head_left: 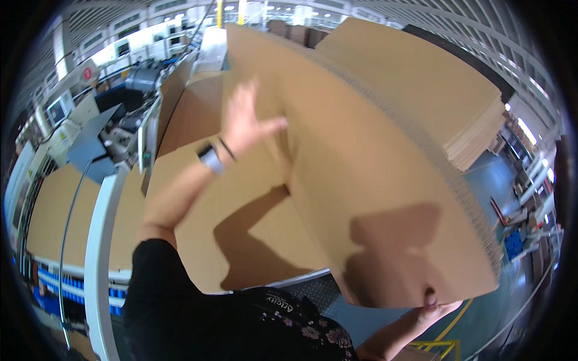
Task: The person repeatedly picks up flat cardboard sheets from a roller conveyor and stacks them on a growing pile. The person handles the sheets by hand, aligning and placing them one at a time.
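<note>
A thick batch of corrugated cardboard sheets [361,171] stands tilted up on edge before me, its layered edges showing along the top and right. My right hand [431,309] grips its near lower corner, thumb on the face toward me and fingers hidden behind. Blurred by motion, my left hand [246,118] is spread, thumb apart from the fingers, close to the far part of the batch. Whether it touches the board I cannot tell. Beneath that arm lies a flat cardboard sheet [194,252], with shadows of my arm and head falling across the cardboard.
A tall stack of cardboard sheets [415,72] stands beyond the batch. At left are a white machine post [101,252], a grey metal housing [92,144] and more flat cardboard [67,216] above blue rollers [67,282]. Below me shows a checkered metal plate [316,289].
</note>
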